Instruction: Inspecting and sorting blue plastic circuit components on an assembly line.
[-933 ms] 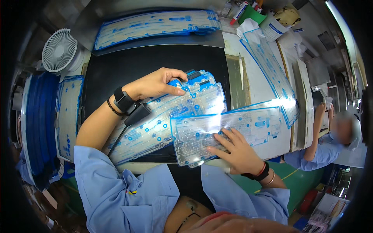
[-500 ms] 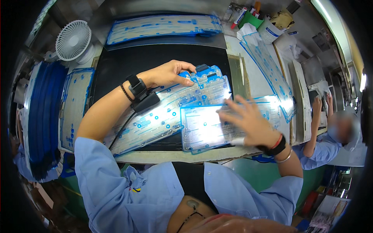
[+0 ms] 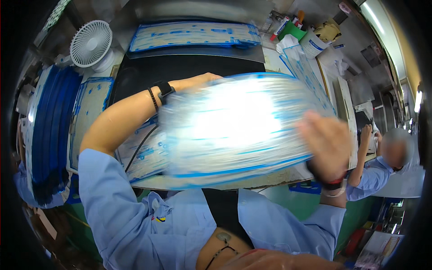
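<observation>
A large clear panel with blue edges and streaks [image 3: 234,166] is raised over the table, smeared by motion and bright with glare. At its right edge is my right hand [image 3: 327,141], blurred, with its fingers closed on that side. My left hand [image 3: 198,82] is by the panel's upper left edge; the panel covers its fingers, so their grip is hidden. Under the raised panel, at its left, another clear panel with blue marks [image 3: 141,150] lies on the table, partly covered. A dark cable runs down from near my left wrist.
A stack of blue-edged panels [image 3: 51,130] stands at the left beside a flat panel [image 3: 90,117]. Behind lies another panel pile [image 3: 193,36]. A white fan [image 3: 92,42] is at back left, a white tub [image 3: 312,44] at back right. A co-worker [image 3: 382,157] sits at the right.
The smaller clear panel at the right front has come up off the table and moved left, now covering much of the work area. My right hand has moved right, to its edge.
</observation>
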### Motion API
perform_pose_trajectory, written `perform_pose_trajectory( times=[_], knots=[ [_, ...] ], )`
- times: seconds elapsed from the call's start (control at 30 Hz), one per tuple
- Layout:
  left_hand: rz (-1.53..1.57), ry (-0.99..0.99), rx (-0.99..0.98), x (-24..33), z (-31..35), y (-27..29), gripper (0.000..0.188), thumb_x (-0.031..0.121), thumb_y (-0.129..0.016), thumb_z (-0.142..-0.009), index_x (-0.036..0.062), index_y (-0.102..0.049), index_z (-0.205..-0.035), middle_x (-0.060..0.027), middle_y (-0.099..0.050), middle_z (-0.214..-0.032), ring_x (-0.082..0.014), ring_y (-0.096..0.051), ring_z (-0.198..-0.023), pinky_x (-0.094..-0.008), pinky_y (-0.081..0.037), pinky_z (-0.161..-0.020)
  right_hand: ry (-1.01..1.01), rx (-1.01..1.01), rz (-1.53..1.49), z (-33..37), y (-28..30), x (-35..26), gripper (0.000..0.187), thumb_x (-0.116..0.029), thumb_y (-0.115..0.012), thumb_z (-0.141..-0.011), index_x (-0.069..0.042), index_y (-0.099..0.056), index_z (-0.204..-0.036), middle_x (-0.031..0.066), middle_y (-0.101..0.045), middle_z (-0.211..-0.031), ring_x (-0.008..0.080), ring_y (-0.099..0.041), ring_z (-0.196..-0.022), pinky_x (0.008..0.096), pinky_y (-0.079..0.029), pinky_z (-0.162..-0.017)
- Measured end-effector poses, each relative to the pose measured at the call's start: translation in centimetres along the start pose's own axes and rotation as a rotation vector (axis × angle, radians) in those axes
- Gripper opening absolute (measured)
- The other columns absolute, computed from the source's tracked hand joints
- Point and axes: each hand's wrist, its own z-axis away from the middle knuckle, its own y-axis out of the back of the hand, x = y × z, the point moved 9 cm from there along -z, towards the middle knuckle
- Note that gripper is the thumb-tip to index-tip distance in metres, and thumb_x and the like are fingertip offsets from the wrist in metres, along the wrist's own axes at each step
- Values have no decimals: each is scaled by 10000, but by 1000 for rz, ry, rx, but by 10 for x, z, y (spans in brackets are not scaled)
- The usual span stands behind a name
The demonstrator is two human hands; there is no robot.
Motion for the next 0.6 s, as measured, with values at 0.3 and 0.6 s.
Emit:
perform_pose_trajectory(
  times=[0.3, 0.6],
  knots=[
    [147, 123, -83, 13, -5, -16, 343, 176, -757, -790, 85, -638, -1097, -42, -683, -970, -100, -634, -871, -242, -482, -818, 30, -241, -795, -2, -115, -74, 472, -235, -706, -765, -87, -599, -1201, 110, -632, -1081, 247, -602, -873, 402, -454, -806],
    [118, -8, 82, 16, 0, -14, 321, 182, -800, -747, 65, -694, -1026, -63, -694, -988, -120, -645, -868, -230, -490, -824, -1038, -155, -1045, 57, -204, 78, 203, -197, -734, -823, 2, -694, -827, 7, -633, -692, 55, -546, -629, 205, -431, -562]
  ],
)
